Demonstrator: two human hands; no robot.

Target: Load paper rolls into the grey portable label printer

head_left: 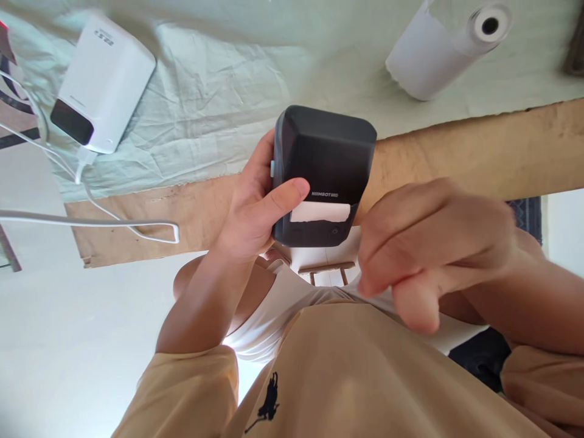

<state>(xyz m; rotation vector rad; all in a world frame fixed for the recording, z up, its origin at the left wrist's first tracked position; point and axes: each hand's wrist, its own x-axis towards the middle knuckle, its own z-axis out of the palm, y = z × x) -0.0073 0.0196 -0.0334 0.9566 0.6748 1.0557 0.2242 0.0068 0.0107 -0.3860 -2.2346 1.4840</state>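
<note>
My left hand [258,210] is wrapped round a black label printer [326,152] marked NIIMBOT, its thumb lying across the front. A short strip of white label paper [320,212] with a torn edge sticks out of the printer's slot. To the right of the printer, and apart from it, hovers my right hand [433,243]. Its fingers are curled and pressed together, slightly blurred, with the thumb pointing down. Whatever may be between those fingers is hidden.
A white power bank [104,79] with a dark display lies at the upper left, a white cable [84,163] plugged into it. A white paper roll [433,58] rests at the upper right. Pale green cloth [219,79] covers the table above its wooden edge [456,152].
</note>
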